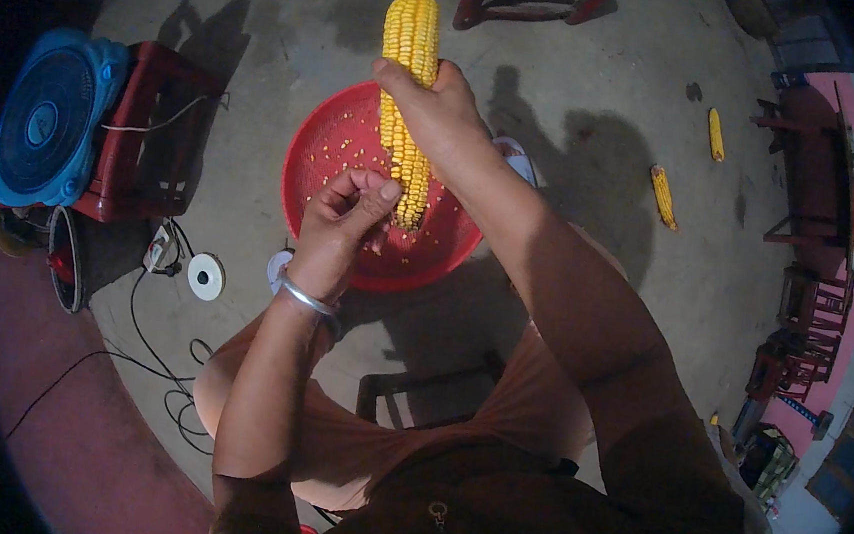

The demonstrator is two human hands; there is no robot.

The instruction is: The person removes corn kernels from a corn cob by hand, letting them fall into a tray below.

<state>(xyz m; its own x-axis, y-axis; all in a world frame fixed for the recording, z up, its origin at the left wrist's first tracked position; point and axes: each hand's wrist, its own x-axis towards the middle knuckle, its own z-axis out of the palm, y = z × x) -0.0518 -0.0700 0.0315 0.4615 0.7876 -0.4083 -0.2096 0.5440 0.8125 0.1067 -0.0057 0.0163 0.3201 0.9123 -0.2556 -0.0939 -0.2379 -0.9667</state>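
Note:
A yellow ear of corn is held nearly upright in the picture, over a round red plastic sieve basket. My right hand is wrapped around its upper middle, thumb across the front. At the lower end, my left hand has its thumb and curled fingers against the ear's left side, where some kernels are gone. Whether a loose kernel lies between those fingers is hidden. Scattered loose kernels lie on the basket's floor. A silver bangle circles my left wrist.
Two ears of corn lie on the concrete floor at right. A blue fan stands by a red stool at left. A power strip, a white disc and black cable lie nearby. Another stool stands ahead.

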